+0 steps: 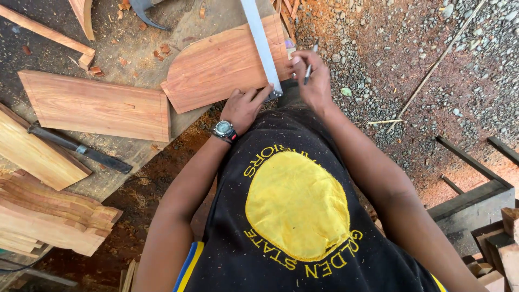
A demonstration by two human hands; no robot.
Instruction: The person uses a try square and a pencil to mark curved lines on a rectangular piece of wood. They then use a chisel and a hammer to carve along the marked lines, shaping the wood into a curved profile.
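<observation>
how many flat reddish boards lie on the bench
2: a curved board under the ruler, pressed by the left hand, and a rectangular board to its left. More may lie outside the view.

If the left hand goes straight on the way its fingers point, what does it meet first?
The left hand points toward the metal ruler; its fingertips seem already at the ruler's lower end, lying on the rounded wooden board.
</observation>
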